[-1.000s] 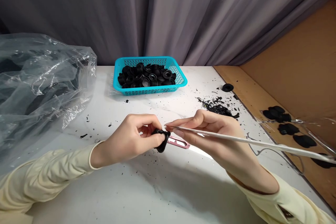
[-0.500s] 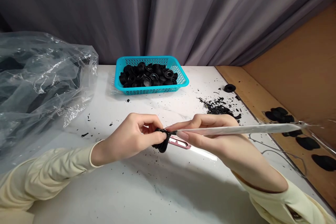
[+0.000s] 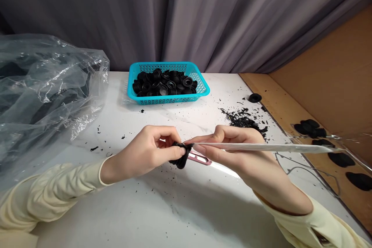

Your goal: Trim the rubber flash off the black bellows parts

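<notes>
A black ribbed rubber part (image 3: 179,159) is pinched in my left hand (image 3: 145,153), above the middle of the white table. My right hand (image 3: 238,149) is closed on long thin tweezers (image 3: 261,147), whose flat side runs out to the right past the wrist. Their tip meets the right edge of the rubber part, near my left thumb; the exact contact is too small to tell. Behind and below the fingers lies a pink-handled cutter (image 3: 199,157) on the table, partly hidden by my hands.
A blue basket (image 3: 168,100) of black ribbed parts stands at the back. Clear plastic (image 3: 52,93) lies at left. Black scraps (image 3: 242,119), a black ring (image 3: 255,97) and flat black pieces (image 3: 359,180) are at right, near a thin grey cord (image 3: 308,167).
The far end of the tweezers has dipped a little, and my right wrist has shifted slightly left. My left hand keeps its hold on the rubber part.
</notes>
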{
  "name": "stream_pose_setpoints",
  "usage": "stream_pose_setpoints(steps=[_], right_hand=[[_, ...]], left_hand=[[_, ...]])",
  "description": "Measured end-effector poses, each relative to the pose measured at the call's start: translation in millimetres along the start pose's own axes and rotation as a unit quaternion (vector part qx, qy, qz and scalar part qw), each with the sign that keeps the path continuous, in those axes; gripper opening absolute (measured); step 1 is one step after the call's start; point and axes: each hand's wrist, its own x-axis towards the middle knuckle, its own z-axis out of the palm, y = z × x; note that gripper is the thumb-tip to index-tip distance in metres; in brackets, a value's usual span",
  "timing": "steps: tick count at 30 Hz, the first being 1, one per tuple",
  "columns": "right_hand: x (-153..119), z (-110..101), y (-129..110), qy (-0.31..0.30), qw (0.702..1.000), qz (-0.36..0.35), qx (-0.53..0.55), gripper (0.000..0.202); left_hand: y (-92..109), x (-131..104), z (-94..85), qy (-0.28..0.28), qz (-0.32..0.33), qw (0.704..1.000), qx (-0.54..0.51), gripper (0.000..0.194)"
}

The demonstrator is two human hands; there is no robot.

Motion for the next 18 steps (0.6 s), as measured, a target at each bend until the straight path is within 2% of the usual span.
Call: stream_pose_setpoints(steps=[18], right_hand=[[0.1, -0.2, 0.2, 0.005, 0.999, -0.022, -0.042, 0.030]], left_hand=[[0.3, 1.7, -0.5, 0.003, 0.001, 1.000, 0.001, 0.014]])
